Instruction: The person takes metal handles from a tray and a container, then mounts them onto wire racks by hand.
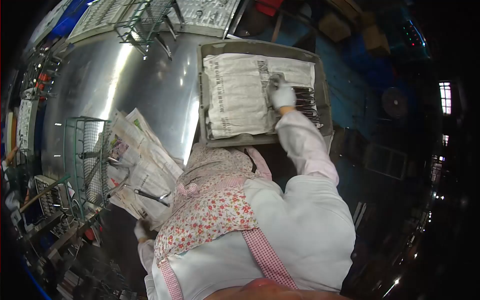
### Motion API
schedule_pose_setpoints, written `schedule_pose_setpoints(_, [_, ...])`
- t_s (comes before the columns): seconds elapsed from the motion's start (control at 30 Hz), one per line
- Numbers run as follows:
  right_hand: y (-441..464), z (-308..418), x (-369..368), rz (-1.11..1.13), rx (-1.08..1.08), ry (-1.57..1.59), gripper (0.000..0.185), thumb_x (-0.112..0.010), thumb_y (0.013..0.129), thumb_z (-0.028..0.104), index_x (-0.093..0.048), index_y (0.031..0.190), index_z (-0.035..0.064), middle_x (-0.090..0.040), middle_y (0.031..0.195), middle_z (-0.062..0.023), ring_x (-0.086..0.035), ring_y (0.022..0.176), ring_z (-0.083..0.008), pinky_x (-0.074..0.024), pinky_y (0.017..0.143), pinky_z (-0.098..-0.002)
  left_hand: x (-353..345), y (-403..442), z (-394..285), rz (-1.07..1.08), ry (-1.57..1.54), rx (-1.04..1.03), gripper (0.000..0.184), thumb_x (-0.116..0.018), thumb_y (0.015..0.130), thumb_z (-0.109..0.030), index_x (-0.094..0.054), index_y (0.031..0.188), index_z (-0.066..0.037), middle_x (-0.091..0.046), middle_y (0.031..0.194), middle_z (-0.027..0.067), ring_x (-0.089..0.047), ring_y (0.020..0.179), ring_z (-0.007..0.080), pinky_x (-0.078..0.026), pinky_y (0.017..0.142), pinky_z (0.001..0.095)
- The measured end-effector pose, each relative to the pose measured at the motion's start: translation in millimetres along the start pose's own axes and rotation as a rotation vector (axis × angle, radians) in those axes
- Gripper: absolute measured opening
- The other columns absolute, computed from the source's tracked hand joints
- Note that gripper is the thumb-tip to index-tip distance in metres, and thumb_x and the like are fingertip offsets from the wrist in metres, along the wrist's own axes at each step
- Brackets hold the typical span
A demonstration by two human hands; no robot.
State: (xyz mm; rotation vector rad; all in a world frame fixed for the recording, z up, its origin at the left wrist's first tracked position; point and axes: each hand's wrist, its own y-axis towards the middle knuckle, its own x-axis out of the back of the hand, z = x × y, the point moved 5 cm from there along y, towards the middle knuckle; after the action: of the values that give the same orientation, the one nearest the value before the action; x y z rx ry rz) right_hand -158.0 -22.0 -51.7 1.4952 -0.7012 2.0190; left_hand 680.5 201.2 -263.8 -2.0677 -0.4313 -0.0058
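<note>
My right hand (283, 95), in a pale glove with darkened fingertips, is over the grey plastic tub (201, 95). Its fingers are bent close to the newspaper (235, 95) spread inside; whatever they pinch is too small to make out. Beside the hand, a row of thin dark metal pieces (306, 102) shows past the paper's edge. Down at the left, my gloved left hand (142, 229) is closed at the near corner of a stack of newspaper sheets (145, 172). A dark-handled hand tool (152, 196) lies on that stack.
A shiny metal worktable (150, 80) extends left of the tub. A green wire basket (90, 165) stands by the newspaper stack, and another wire rack (150, 22) is at the far side. Trays of small metal parts (205, 15) lie beyond. At right is a round fan (394, 102).
</note>
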Motion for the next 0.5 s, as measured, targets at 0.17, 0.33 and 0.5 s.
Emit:
schedule_pose_setpoints(0.17, [109.9,-184.3,-1.3,0.071,-0.201,-0.030,0.057,-0.067,0.072,0.036,-0.059,0.120,0.0066,-0.060,0.120,-0.0193,-0.057,0.112,-0.0335,-0.0451,0.096,-0.0414,-234.4,-128.7,-134.2,0.438,0.711,-0.581,0.021,-0.052,0.089,-0.015,-0.065,0.095,0.000,-0.067,0.088,0.0097,-0.063,0.077,0.0174,-0.050,0.068,0.0274])
schedule_pose_setpoints(0.33, [156.4,-230.1,-40.2,0.384,-0.115,-0.215,0.077,-0.076,0.062,0.053,-0.060,0.119,0.0042,-0.059,0.122,-0.0191,-0.057,0.112,-0.0340,-0.0458,0.095,-0.0397,-432.8,-235.0,-256.4,0.606,0.859,-1.022,0.023,-0.047,0.092,-0.010,-0.063,0.104,0.003,-0.065,0.098,0.0106,-0.061,0.089,0.0165,-0.047,0.082,0.0275])
schedule_pose_setpoints(0.5, [168.2,-218.9,-36.8,0.525,-0.119,-0.337,0.072,-0.080,0.060,0.047,-0.062,0.116,0.0058,-0.060,0.121,-0.0174,-0.058,0.111,-0.0329,-0.0488,0.092,-0.0394,-604.9,-269.9,-269.4,0.840,0.738,-0.900,0.025,-0.056,0.091,-0.016,-0.062,0.104,0.004,-0.064,0.099,0.0078,-0.058,0.093,0.0140,-0.046,0.084,0.0276])
